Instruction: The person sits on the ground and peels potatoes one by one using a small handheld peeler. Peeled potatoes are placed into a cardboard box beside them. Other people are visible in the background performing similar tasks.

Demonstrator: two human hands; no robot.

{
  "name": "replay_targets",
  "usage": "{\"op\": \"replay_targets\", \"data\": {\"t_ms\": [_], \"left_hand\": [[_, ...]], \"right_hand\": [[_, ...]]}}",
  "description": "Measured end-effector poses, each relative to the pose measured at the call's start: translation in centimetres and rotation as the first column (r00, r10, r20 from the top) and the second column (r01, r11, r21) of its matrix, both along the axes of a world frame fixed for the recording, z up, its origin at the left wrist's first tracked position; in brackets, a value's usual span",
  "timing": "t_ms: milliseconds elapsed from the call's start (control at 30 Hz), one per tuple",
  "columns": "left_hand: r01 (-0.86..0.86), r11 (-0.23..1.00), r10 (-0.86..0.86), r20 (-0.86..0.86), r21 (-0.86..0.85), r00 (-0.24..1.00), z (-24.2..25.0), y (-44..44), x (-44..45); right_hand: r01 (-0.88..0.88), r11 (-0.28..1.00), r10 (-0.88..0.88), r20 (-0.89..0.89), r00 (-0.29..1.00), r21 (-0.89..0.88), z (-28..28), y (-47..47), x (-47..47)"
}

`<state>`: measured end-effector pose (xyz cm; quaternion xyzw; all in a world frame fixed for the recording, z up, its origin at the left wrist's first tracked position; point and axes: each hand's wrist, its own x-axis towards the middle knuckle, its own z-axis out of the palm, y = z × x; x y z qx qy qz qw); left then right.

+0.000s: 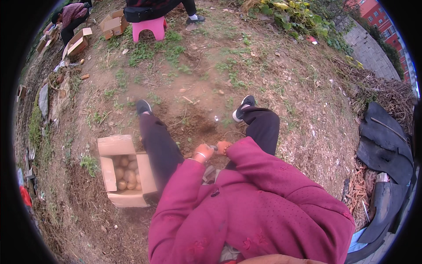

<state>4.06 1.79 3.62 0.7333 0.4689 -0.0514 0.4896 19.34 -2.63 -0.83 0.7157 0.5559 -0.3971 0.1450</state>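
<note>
My left hand [204, 151], with a pale bracelet at the wrist, is closed at one end of a short grey rod-like thing [214, 147]. At the other end of it my right hand [224, 147], wearing a beaded bracelet, is closed too. Its lower part is hidden, so I cannot tell what tool it is. Both hands are between my knees, above loose brown soil [201, 127]. Beside my left leg is an uncovered cardboard box [115, 145] holding several potatoes [131, 176]. Farther forward, a potato-like lump [182, 90] lies on the ground.
Ahead, a person sits on a pink plastic stool [148, 27] near a cardboard box [113, 25]. Another person [73, 16] bends beside a box [77, 43] at far left. Black sheeting [384, 145] lies to the right. Leafy vines [290, 16] grow ahead right.
</note>
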Motion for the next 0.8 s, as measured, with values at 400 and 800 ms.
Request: {"op": "replay_targets", "data": {"t_ms": [400, 800], "left_hand": [[0.021, 1.000, -0.021, -0.010, -0.005, 1.000, -1.0, 0.0, 0.1], [0.027, 0.999, -0.027, -0.019, 0.027, 0.999, -0.1, 0.1, 0.2]], "right_hand": [[0.055, 0.997, -0.056, 0.027, 0.998, 0.055, 1.5, -0.3, -0.7], [-0.023, 0.995, 0.017, 0.066, 0.998, 0.093, 1.2, -0.4, -0.5]]}}
